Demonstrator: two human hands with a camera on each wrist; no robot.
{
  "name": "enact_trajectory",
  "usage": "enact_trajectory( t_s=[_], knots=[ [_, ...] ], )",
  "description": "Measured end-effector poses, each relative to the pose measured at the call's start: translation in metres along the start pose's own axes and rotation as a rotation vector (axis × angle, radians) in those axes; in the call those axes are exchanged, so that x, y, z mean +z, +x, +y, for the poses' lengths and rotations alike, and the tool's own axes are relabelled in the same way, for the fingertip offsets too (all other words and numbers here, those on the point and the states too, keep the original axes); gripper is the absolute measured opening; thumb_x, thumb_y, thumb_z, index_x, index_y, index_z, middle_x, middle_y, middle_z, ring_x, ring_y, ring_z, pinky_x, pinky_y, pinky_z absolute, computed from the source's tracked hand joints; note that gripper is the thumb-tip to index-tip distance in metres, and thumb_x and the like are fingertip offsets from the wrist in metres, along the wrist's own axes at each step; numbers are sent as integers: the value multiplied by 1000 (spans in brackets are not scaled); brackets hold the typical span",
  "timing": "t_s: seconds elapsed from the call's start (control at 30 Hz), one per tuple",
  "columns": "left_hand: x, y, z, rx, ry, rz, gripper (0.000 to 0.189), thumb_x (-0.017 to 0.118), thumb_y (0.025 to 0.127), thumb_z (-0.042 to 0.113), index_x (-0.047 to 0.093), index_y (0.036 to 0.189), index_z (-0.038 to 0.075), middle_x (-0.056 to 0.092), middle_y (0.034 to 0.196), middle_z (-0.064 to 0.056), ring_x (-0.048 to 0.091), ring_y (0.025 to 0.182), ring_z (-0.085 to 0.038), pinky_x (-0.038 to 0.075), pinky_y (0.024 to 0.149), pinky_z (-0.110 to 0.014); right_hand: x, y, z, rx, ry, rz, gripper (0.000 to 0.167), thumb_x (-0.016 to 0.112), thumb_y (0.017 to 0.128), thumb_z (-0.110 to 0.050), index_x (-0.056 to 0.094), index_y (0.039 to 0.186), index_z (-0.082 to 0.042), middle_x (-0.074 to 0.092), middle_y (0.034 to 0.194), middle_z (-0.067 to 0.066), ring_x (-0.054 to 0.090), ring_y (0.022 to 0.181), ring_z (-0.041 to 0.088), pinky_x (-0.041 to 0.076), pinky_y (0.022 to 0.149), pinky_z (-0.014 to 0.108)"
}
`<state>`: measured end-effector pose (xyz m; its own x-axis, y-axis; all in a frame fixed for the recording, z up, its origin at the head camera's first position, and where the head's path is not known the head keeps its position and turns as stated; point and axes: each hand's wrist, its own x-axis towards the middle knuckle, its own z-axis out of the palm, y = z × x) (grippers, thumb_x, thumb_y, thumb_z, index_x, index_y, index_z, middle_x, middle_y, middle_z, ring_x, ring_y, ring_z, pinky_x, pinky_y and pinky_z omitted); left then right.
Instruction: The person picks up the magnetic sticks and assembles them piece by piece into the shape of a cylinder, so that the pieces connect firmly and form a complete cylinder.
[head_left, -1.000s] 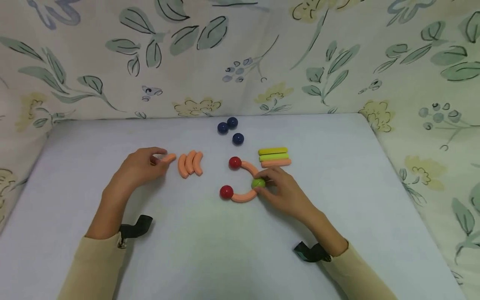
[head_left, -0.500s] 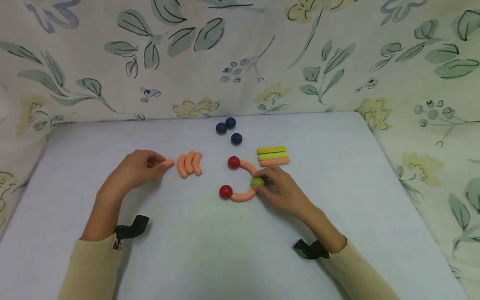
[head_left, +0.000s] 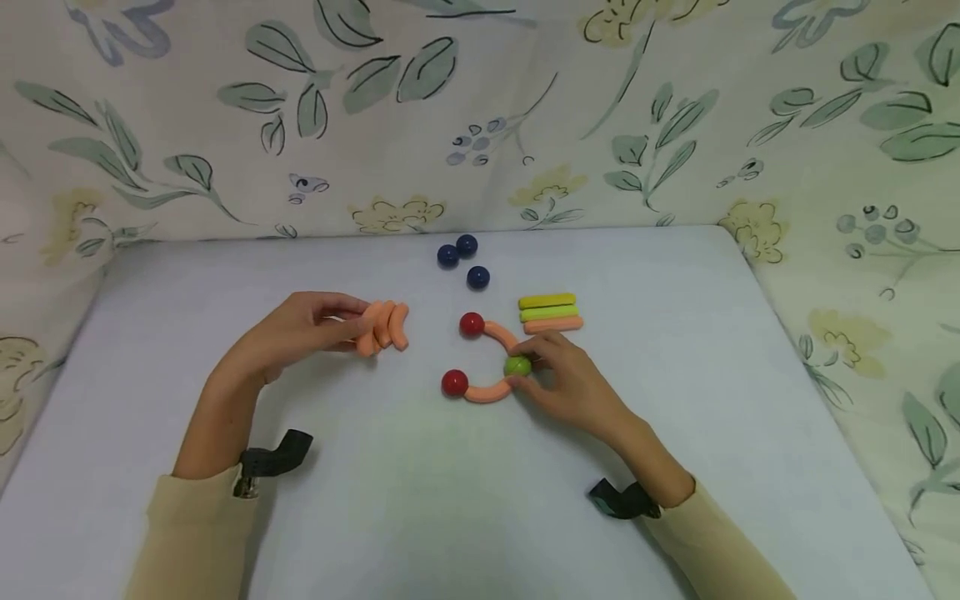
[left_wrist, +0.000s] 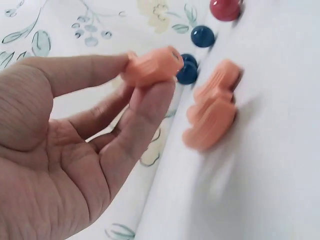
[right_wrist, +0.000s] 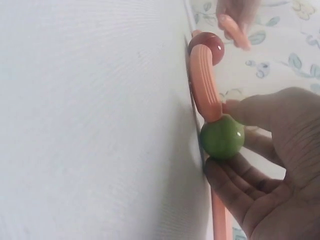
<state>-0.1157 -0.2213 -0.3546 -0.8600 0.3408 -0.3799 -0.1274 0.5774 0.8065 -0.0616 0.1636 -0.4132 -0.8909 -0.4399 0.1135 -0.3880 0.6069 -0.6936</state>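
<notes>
In the head view my left hand [head_left: 307, 333] is at the loose curved orange sticks [head_left: 397, 325]. Its thumb and fingers pinch one curved orange stick [left_wrist: 152, 66], which the left wrist view shows raised off the table, apart from the others. My right hand [head_left: 566, 379] pinches a green ball [right_wrist: 222, 137] between thumb and fingertips. Two curved orange sticks [head_left: 487, 392] run from this ball to an upper red ball [head_left: 472, 324] and a lower red ball [head_left: 454, 383], forming a C open to the left. Fingers partly hide where the sticks meet the green ball.
Three dark blue balls [head_left: 477, 277] lie near the table's back edge. Right of them sit a yellow straight stick [head_left: 547, 300], a lime straight stick [head_left: 549, 313] and an orange straight stick [head_left: 553, 325], side by side. Floral cloth [head_left: 300, 192] hangs behind the white table [head_left: 420, 500].
My left hand, with its curved orange stick, has moved right and now overlaps the loose curved sticks in the head view. The right hand stays at the green ball.
</notes>
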Motion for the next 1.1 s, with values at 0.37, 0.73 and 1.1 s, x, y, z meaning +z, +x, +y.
enact_trajectory(
  t_s=[0.37,0.73,1.1],
  knots=[
    [39,27,22,49,-59,-29,45,69,103,39,67,134,7,77,109,-13,70,99,-20,60,90,-29,-6,6,1,-56,11,-12,31,79,94,-6,71,123,-6,67,118,9,72,107,20,62,95,36],
    [67,36,34,14,22,-10,39,68,103,36,70,131,9,78,107,-12,73,88,-22,57,81,-32,-12,19,-3,-1,-8,-112,30,79,95,-10,73,124,-8,67,117,7,70,110,19,61,99,36],
    [76,37,25,100,97,13,41,67,104,35,70,134,8,80,112,-10,69,88,-19,50,84,-33,-10,17,0,-8,-18,-97,29,78,96,-12,72,124,-10,66,116,6,69,111,20,60,99,37]
  ],
)
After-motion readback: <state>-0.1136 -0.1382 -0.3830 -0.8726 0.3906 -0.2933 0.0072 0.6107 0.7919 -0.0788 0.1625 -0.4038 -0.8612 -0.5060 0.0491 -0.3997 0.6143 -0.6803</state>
